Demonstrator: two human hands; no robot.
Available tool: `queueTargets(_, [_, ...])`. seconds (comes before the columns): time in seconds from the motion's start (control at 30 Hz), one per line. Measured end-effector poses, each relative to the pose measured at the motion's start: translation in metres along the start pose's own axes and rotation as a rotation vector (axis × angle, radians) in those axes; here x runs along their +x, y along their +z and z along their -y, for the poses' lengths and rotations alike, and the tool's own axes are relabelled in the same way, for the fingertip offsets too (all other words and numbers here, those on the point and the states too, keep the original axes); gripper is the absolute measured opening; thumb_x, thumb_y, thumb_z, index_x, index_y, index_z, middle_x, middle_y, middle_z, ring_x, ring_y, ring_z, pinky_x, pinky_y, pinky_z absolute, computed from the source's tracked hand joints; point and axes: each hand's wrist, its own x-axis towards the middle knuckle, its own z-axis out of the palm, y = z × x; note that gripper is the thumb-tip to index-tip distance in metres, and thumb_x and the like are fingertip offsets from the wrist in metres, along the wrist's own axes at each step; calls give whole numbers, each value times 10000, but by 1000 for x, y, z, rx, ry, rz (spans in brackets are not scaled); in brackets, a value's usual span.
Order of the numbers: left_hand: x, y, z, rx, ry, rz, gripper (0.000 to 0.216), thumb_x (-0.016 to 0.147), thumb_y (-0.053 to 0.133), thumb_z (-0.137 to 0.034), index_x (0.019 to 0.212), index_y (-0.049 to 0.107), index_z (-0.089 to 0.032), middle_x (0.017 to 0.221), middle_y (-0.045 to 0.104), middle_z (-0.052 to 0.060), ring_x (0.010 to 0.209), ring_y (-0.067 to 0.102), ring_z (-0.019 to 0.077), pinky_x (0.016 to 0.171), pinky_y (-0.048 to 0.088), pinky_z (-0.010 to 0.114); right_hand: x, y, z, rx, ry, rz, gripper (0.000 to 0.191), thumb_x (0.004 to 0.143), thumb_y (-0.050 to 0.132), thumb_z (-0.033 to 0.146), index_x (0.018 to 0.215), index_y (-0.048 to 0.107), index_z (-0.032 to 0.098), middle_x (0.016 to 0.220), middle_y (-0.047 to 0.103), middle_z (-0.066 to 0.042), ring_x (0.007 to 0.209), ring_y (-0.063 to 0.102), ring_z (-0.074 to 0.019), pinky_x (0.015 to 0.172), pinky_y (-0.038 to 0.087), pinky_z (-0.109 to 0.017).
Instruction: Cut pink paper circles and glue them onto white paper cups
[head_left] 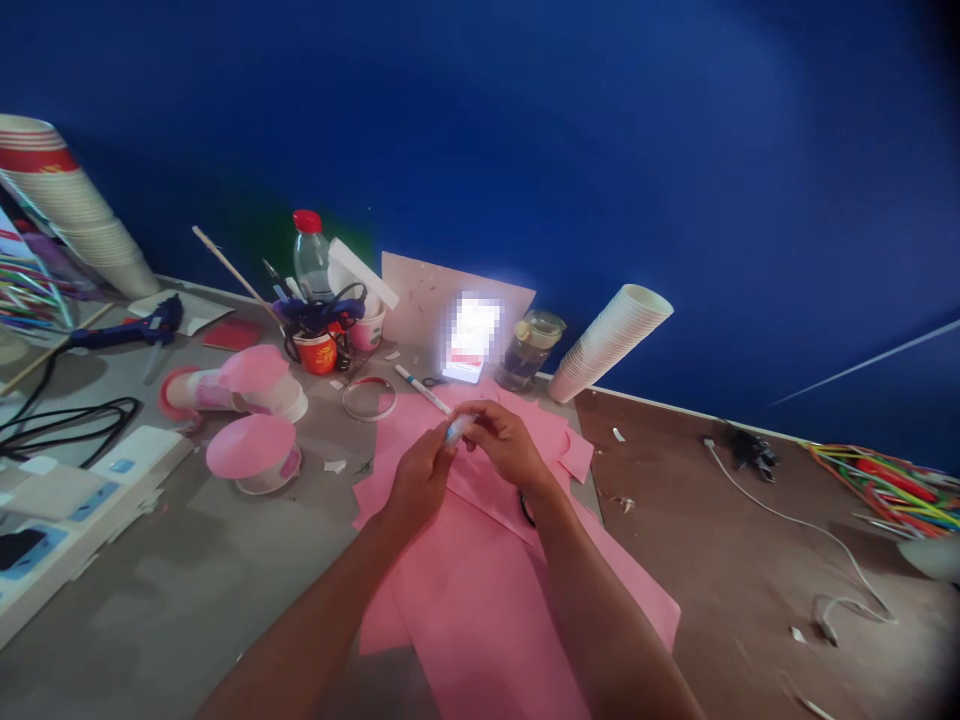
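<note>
My left hand [418, 475] and my right hand [506, 440] meet over a pile of pink paper sheets [487, 610]. Between their fingertips is a small pale, see-through thing with some blue on it [456, 430]; its kind cannot be made out. Both hands are closed on it. Just beyond them, a white pen with a blue band [422, 388] lies slanted on the paper. Under my right forearm a black curved piece [527, 508] shows in part. A lit phone [463, 365] leans upright behind my hands, its screen blurred.
Left stand paper cups with pink paper tops [253, 450], a clear ring [369, 398], a red-capped bottle [309, 250], a glue gun [127, 330] and a power strip [82, 510]. A glass jar [531, 350] and leaning cup stack [611, 340] stand behind. Right lies a white cable [787, 505].
</note>
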Motion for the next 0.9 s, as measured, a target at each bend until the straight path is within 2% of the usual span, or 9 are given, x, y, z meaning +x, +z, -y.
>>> queueTargets(0.13, [1, -2, -9, -65, -20, 8, 248, 912, 359, -310, 969, 565, -185, 787, 591, 12, 703, 526, 136, 678, 423, 249, 0, 7, 3, 87, 0, 20, 255, 817, 553, 239, 1062, 615, 203, 701, 607, 18, 577, 558, -95, 624, 480, -268])
queueTargets(0.3, [0, -3, -13, -99, -21, 4, 238, 914, 360, -296, 1000, 554, -190, 730, 565, -6, 649, 498, 124, 640, 401, 234, -2, 14, 3, 181, 2, 30, 214, 830, 548, 279, 1017, 622, 206, 673, 600, 29, 474, 521, -73, 517, 455, -237])
queueTargets(0.5, [-2, -4, -15, -118, -57, -39, 246, 915, 355, -320, 975, 553, -186, 701, 540, -6, 641, 492, 125, 632, 402, 237, -2, 25, -1, 204, -9, 4, 234, 838, 531, 286, 1042, 616, 206, 640, 578, 35, 469, 507, -71, 493, 443, -223])
queueTargets(0.7, [0, 0, -10, -113, -99, -17, 262, 906, 372, -312, 1056, 540, -177, 704, 570, -11, 601, 496, 111, 580, 400, 225, 1, 29, -12, 226, 4, -40, 290, 822, 521, 290, 1107, 555, 251, 979, 643, -24, 448, 455, -38, 422, 417, -194])
queueTargets(0.77, [0, 2, -8, -112, -106, -4, 280, 905, 376, -314, 1102, 526, -182, 708, 578, -15, 577, 497, 108, 563, 405, 225, 2, 26, -17, 196, 19, -42, 340, 803, 538, 292, 1141, 542, 254, 976, 645, -25, 472, 467, -47, 421, 413, -189])
queueTargets(0.83, [0, 3, -6, -103, -83, -19, 305, 900, 388, -317, 1153, 497, -185, 798, 606, 6, 630, 533, 117, 602, 435, 237, 4, 22, -21, 178, 39, -109, 380, 787, 552, 302, 1162, 534, 240, 882, 647, -8, 466, 459, -56, 423, 402, -194])
queueTargets(0.9, [1, 2, -4, -56, -37, -87, 323, 888, 406, -308, 1173, 472, -170, 933, 604, 50, 775, 566, 145, 705, 461, 272, 6, 16, -25, 129, 77, -266, 423, 782, 555, 324, 1187, 517, 208, 728, 613, 24, 442, 431, -66, 424, 380, -204])
